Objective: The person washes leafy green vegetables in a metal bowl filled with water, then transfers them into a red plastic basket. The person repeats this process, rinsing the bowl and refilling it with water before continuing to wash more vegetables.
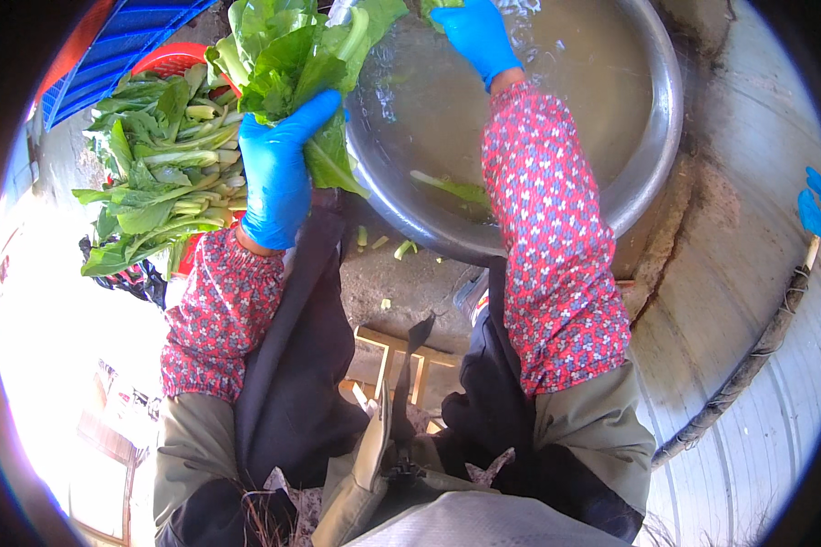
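Note:
My left hand, in a blue rubber glove, grips a bunch of leafy greens just left of a large metal basin. Murky water stands in the basin, with a loose leaf near its front rim. My right hand, gloved alike, reaches over the far part of the water, its fingers closed on a piece of green leaf at the top edge of the picture. A heap of leafy greens with pale stalks fills a red plastic basket at the left.
A blue plastic crate stands at the upper left. Cut stalk bits lie on the concrete floor before the basin. A low wooden stool is between my legs. On the right, a wrapped pole and blue gloves are by corrugated sheeting.

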`<state>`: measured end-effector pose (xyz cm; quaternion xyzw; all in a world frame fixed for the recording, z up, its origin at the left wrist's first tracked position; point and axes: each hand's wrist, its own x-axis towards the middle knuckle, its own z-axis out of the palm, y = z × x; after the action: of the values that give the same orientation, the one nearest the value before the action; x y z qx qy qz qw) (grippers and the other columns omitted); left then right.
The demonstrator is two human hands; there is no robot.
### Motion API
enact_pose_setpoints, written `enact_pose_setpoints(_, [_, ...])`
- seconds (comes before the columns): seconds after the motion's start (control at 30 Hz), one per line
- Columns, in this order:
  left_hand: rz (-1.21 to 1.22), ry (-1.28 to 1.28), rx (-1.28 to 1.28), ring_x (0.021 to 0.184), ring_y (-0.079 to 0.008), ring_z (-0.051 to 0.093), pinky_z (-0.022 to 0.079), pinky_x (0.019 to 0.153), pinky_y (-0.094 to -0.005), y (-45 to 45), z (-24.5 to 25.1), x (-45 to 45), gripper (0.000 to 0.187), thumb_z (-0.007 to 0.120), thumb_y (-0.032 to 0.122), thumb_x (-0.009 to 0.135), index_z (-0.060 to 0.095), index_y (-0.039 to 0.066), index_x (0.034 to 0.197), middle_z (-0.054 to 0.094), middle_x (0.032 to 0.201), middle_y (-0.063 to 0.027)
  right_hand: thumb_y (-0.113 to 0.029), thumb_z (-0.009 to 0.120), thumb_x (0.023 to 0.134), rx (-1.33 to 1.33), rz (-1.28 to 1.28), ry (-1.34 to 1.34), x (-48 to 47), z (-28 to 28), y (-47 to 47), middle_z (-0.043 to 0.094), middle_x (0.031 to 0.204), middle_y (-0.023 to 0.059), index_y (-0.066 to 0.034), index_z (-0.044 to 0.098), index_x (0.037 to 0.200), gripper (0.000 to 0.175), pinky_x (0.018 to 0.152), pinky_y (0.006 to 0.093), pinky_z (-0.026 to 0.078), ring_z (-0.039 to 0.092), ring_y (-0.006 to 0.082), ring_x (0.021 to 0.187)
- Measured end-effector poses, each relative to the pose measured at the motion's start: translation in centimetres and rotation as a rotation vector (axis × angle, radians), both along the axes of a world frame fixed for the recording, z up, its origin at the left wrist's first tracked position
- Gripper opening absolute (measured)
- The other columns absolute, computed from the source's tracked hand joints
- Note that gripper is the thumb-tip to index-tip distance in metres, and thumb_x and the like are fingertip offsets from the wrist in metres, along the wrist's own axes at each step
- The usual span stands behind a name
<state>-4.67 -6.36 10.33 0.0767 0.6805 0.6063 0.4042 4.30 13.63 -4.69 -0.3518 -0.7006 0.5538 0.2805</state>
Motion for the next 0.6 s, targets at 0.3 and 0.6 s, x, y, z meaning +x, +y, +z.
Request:
enact_pose_setpoints(0.3, [-0.005,0.008,0.005,0.079,-0.0154,0.063,0.051,0.072,-0.0286,-0.2,0.1,-0.7,0.029,0.064,0.007,0.08,0.062,0.0,0.108,0.065,0.094,-0.0072,-0.016,0.059,0.077,-0.022,0.308,-0.458,1.4,-1.5,-2.0,0.064,0.096,0.0236,-0.0002,0.052,0.119,0.045,0.074,0.0404,0.05,0.065,0.0325,0.084])
enact_pose_setpoints(0.6, [0.0,-0.011,-0.013,0.08,-0.0165,0.064,0.051,0.073,-0.0292,0.0,-0.2,-0.1,0.028,0.064,0.006,0.08,0.062,-0.001,0.107,0.066,0.093,-0.0077,-0.019,0.053,0.074,0.164,0.743,-0.836,1.8,-2.9,-4.5,0.062,0.103,0.0274,-0.0024,0.06,0.112,0.042,0.083,0.0482,0.049,0.061,0.0426,0.094])
